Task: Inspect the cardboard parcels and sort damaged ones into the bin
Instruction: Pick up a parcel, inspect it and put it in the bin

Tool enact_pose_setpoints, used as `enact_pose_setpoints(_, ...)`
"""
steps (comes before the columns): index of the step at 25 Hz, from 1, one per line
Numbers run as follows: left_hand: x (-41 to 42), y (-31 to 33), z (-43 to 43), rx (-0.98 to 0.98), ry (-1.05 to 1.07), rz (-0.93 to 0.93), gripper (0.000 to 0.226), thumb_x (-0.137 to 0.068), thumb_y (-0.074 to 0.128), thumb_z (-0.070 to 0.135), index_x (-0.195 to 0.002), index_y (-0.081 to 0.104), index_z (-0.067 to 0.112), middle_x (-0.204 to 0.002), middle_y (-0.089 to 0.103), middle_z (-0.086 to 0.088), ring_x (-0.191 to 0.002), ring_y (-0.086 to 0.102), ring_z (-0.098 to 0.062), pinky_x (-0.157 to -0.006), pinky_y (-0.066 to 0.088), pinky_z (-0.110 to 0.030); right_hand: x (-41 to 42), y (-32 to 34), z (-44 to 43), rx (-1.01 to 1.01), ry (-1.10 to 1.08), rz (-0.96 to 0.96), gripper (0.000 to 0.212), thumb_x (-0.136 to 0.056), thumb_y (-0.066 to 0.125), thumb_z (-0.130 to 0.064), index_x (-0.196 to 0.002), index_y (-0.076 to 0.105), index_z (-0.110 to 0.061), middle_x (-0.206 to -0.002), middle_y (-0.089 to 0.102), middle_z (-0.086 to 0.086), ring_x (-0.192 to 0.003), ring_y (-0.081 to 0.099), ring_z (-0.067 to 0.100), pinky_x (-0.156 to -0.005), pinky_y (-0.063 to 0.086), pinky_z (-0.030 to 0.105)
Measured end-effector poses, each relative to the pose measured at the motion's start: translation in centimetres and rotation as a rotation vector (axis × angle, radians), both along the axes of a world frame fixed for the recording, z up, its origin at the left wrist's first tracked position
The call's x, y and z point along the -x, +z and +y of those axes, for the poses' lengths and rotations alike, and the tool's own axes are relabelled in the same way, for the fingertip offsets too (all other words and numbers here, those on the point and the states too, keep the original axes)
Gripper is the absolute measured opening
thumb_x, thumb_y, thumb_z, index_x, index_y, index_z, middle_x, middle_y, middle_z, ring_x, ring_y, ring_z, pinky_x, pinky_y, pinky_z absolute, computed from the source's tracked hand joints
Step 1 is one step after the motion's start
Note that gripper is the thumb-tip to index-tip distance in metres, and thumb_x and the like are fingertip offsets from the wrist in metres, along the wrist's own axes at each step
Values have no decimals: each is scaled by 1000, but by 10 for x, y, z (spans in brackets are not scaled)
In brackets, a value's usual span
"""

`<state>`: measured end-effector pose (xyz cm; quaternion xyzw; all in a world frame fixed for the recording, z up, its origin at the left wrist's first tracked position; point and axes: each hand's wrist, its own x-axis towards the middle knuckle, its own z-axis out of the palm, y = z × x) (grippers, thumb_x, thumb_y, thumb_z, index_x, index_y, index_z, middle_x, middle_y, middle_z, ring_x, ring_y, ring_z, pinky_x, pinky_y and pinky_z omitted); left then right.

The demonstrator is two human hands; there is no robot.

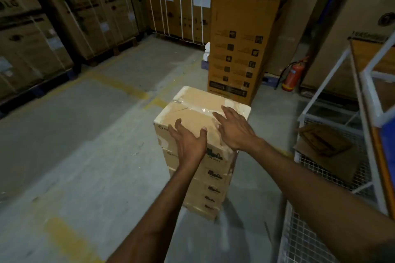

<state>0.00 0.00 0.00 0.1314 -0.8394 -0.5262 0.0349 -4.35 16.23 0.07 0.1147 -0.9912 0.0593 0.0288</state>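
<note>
1. On the floor, mid-view: parcel stack [211, 190], taped top parcel [198, 102] uppermost.
2. I see L hand [188, 143] + R hand [235, 130] lying flat on top parcel, fingers spread, gripping nothing.
3. Wire bin [307, 161] near, R of stack.

The grey concrete floor [96, 134] is marked with worn yellow lines [119, 85]. A stack of parcels [213, 179] stands on it near the middle, with 1 tall box [239, 38], open at the top, just behind. A red fire extinguisher [291, 77] stands right of that box. A wire bin [303, 241] sits at the right edge. Strapped cartons [89, 19] rest on pallets [126, 46] along the left and back.
</note>
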Motion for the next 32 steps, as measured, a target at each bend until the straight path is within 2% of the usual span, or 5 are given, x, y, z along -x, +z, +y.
enact_pose_setpoints(5, 34, -19, 17, -144, 129, -109, 102, -95, 75, 33, -165, 3, 16, -174, -14, -10, -154, 27, -41, -117, 39, -45, 76, -12, 10, 46, -92, -123, 78, -104, 33, -65, -167, 10, -25, -174, -5, 13, -160, -7, 29, -126, 0, 49)
enact_pose_setpoints(10, 42, -33, 18, -232, 209, -110, 107, -94, 78, 25, -165, -3, 19, -172, 5, -7, -151, 31, -33, -117, 36, -39, 112, -26, 13, 69, -175, -229, 103, -87, 29, -90, -166, 5, -30, -174, -3, 13, -160, -5, 32, -125, -3, 59)
enact_pose_setpoints(19, 24, 19, 15, -305, 279, 23, 114, -92, 80, 31, -164, -7, 27, -167, 30, -5, -136, 52, -32, -97, 39, -31, 66, 13, 9, 355, -376, 95, 100, -85, 54, -78, -161, 20, -22, -154, 32, 14, -141, 27, 35, -114, 23, 52)
enact_pose_setpoints(24, -8, 86, 0, -253, 213, 299, 101, -88, 81, 47, -161, 13, 33, -159, 45, 1, -136, 56, -28, -112, 49, -48, -3, 91, 4, 585, -497, 362, 89, -81, 60, -80, -140, 41, -17, -134, 41, 10, -127, 41, 32, -106, 37, 45)
enact_pose_setpoints(32, -89, 183, 9, -148, -11, 497, 100, -90, 72, 61, -166, 9, 45, -167, 37, 4, -147, 45, -25, -119, 40, -51, -151, 186, 28, 819, -576, 495, 77, -87, 70, -61, -141, 33, -20, -138, 55, 10, -123, 56, 35, -93, 47, 42)
